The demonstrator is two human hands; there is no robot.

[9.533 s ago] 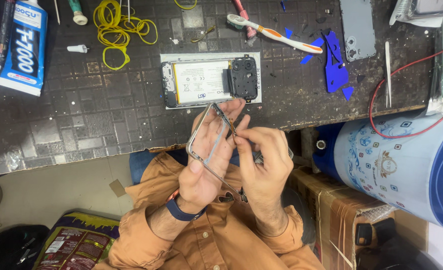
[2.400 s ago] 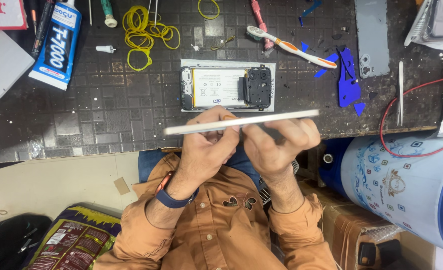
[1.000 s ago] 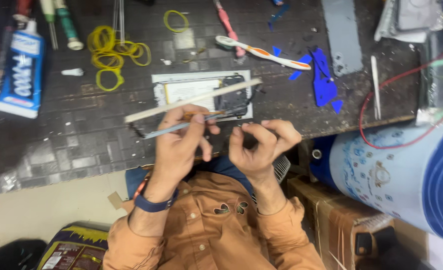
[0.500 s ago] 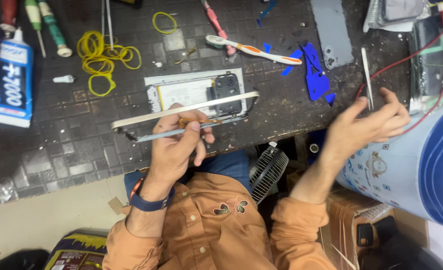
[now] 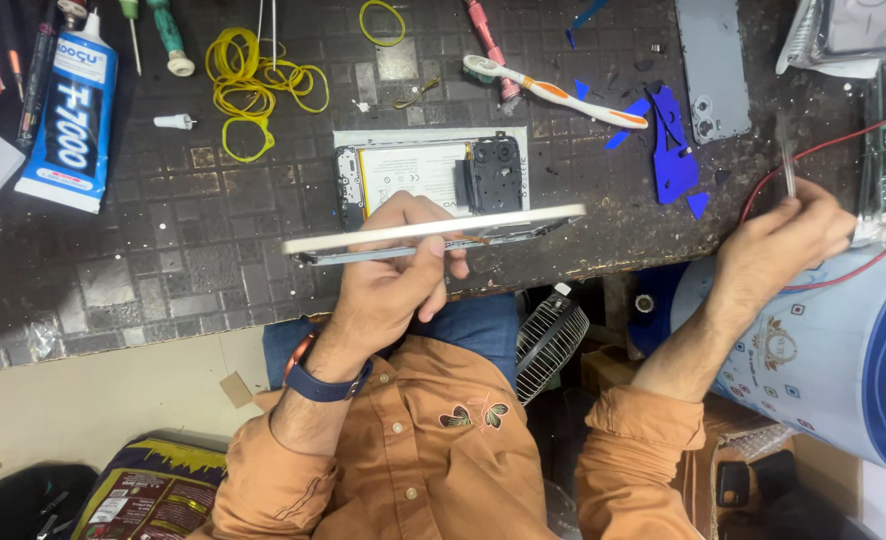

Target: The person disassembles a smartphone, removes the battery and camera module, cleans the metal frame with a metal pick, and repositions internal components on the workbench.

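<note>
Left hand (image 5: 395, 268) sits mid-frame, pinching a thin phone frame (image 5: 433, 232) edge-on, just above the counter (image 5: 143, 270) edge. Right hand (image 5: 785, 238) is out at the right edge, fingers closed around slim tweezers (image 5: 787, 168). An opened phone (image 5: 428, 175) lies flat just behind the frame.

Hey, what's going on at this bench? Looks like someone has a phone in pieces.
A person in an orange shirt sits at a dark work mat. The left hand holds a thin phone panel and frame edge-on above an opened phone lying on the mat. The right hand is stretched out to the bench's far right, fingers on a slim metal tool near a red wire. A glue tube, yellow rubber bands and a toothbrush lie around.
</note>
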